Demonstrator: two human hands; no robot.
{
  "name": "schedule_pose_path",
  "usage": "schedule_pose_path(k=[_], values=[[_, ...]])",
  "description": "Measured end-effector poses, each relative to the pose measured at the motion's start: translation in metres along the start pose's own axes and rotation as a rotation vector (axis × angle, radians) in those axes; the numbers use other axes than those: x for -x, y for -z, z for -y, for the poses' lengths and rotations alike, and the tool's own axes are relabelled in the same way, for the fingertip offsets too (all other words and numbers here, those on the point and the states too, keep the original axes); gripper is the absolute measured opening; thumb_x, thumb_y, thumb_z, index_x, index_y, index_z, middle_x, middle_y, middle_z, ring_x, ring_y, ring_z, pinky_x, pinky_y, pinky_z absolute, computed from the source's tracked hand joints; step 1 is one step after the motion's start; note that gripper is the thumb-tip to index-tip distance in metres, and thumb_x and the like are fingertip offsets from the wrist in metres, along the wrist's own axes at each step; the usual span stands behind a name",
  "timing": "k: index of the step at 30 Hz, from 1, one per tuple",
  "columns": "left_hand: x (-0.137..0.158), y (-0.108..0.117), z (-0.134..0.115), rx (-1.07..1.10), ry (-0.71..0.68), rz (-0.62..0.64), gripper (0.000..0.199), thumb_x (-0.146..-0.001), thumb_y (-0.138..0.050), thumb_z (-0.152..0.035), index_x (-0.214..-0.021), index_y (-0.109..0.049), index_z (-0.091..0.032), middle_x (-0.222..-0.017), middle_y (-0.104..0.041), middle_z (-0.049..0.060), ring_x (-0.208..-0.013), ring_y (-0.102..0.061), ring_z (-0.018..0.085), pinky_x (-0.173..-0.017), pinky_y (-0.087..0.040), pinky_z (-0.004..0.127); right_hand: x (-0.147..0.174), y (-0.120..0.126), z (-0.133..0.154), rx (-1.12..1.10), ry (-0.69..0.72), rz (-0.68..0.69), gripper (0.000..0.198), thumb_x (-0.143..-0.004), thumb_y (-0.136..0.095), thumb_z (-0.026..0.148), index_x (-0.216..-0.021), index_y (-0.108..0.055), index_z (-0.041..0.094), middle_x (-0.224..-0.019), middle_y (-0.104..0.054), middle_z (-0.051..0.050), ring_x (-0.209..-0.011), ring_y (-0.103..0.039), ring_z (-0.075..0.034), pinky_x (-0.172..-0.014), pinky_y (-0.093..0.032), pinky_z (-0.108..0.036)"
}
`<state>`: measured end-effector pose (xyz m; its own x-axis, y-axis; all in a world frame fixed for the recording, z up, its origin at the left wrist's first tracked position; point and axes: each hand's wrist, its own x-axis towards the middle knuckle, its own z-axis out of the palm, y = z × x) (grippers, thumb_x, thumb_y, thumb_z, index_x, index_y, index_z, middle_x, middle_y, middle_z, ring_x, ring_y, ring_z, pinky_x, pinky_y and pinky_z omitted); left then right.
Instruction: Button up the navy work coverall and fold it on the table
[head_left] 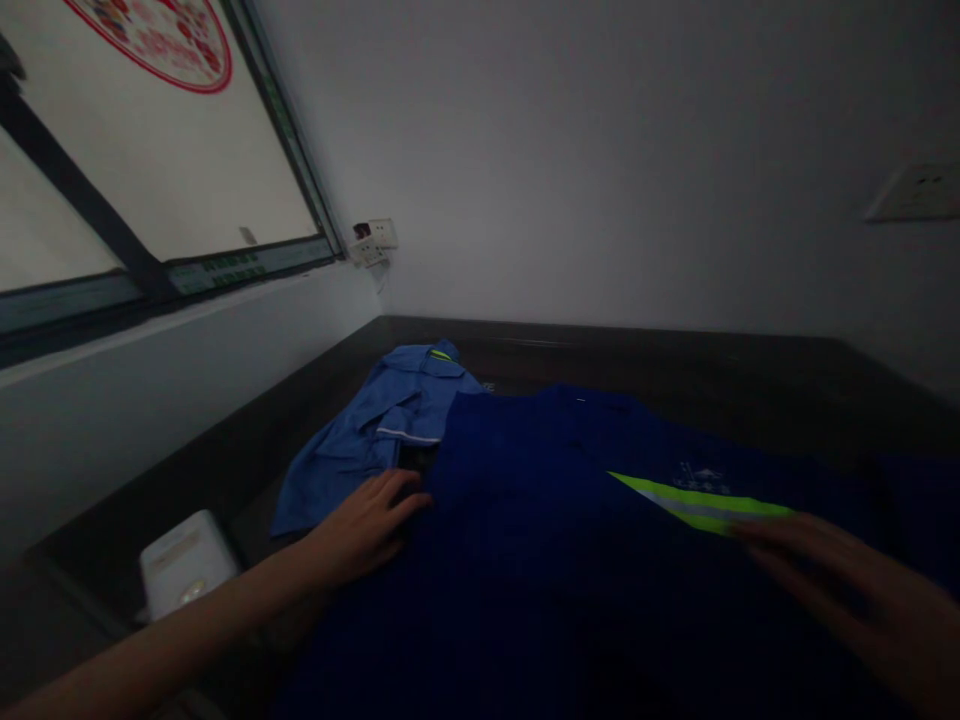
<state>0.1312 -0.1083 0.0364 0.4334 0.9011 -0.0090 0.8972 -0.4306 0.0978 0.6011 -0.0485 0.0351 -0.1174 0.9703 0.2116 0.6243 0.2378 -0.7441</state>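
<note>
A dark blue work jacket (pixel 517 520) with a yellow-green and silver reflective stripe (pixel 697 505) and a small white print lies spread out in front of me. My left hand (pixel 379 515) rests at the jacket's left edge, its fingers slightly bent and apart, not visibly gripping the cloth. My right hand (pixel 847 580), a little blurred, is over the right side, fingertips at the end of the stripe. Its fingers are stretched out, with a gap to the thumb. A lighter blue garment (pixel 375 420) lies behind my left hand, partly beside the dark jacket.
The dark table (pixel 675 360) runs back to a white wall (pixel 600 180). A white box-like object (pixel 187 560) sits at the left, near my forearm. There is a window (pixel 187 170) on the left. Sockets (pixel 375 240) are in the corner, and another socket (pixel 919 192) is at right.
</note>
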Motion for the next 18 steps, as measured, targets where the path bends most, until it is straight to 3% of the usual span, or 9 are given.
schedule_pose_path(k=[3, 5, 7, 12, 18], values=[[-0.004, -0.021, -0.006, -0.156, 0.015, -0.089, 0.046, -0.071, -0.05, -0.007, -0.115, -0.048, -0.022, -0.119, -0.049, 0.011, -0.105, -0.05, 0.026, -0.088, -0.043, 0.04, -0.05, -0.048, 0.061, 0.041, 0.305, 0.302, 0.025, -0.08, -0.051, 0.044, -0.089, -0.069, 0.03, -0.096, -0.068, -0.007, -0.09, -0.063, -0.027, -0.083, -0.049, -0.045], [-0.01, -0.025, -0.008, -0.208, 0.044, -0.085, 0.04, -0.069, -0.048, -0.005, -0.107, -0.05, -0.02, -0.11, -0.053, 0.01, -0.094, -0.053, 0.024, -0.079, -0.045, 0.037, -0.094, -0.097, 0.098, 0.036, 0.483, 0.389, 0.02, -0.082, -0.051, 0.032, -0.091, -0.067, 0.025, -0.096, -0.068, -0.006, -0.09, -0.062, -0.024, -0.083, -0.048, -0.041], [-0.015, -0.025, -0.008, -0.265, 0.056, -0.065, 0.033, -0.07, -0.046, -0.004, -0.099, -0.051, -0.021, -0.101, -0.056, 0.008, -0.085, -0.054, 0.022, -0.073, -0.045, 0.034, -0.135, -0.148, 0.126, 0.105, 0.551, 0.418, 0.018, -0.082, -0.051, 0.021, -0.094, -0.065, 0.021, -0.102, -0.067, -0.007, -0.095, -0.061, -0.022, -0.087, -0.045, -0.037], [-0.018, -0.028, 0.002, -0.384, 0.001, -0.073, 0.023, -0.078, -0.043, -0.006, -0.096, -0.049, -0.02, -0.094, -0.055, 0.007, -0.082, -0.054, 0.021, -0.069, -0.044, 0.033, -0.196, -0.245, 0.16, 0.265, 0.315, 0.339, 0.022, -0.084, -0.053, 0.022, -0.105, -0.055, 0.017, -0.108, -0.064, -0.013, -0.099, -0.06, -0.024, -0.082, -0.044, -0.034], [-0.009, -0.04, 0.017, -0.339, 0.008, -0.125, 0.02, -0.083, -0.039, -0.006, -0.093, -0.047, -0.02, -0.088, -0.054, 0.004, -0.074, -0.054, 0.016, -0.063, -0.042, 0.027, -0.223, -0.296, 0.158, 0.22, 0.244, 0.339, 0.019, -0.078, -0.061, 0.02, -0.096, -0.056, 0.021, -0.096, -0.067, -0.004, -0.088, -0.062, -0.018, -0.073, -0.043, -0.026]])
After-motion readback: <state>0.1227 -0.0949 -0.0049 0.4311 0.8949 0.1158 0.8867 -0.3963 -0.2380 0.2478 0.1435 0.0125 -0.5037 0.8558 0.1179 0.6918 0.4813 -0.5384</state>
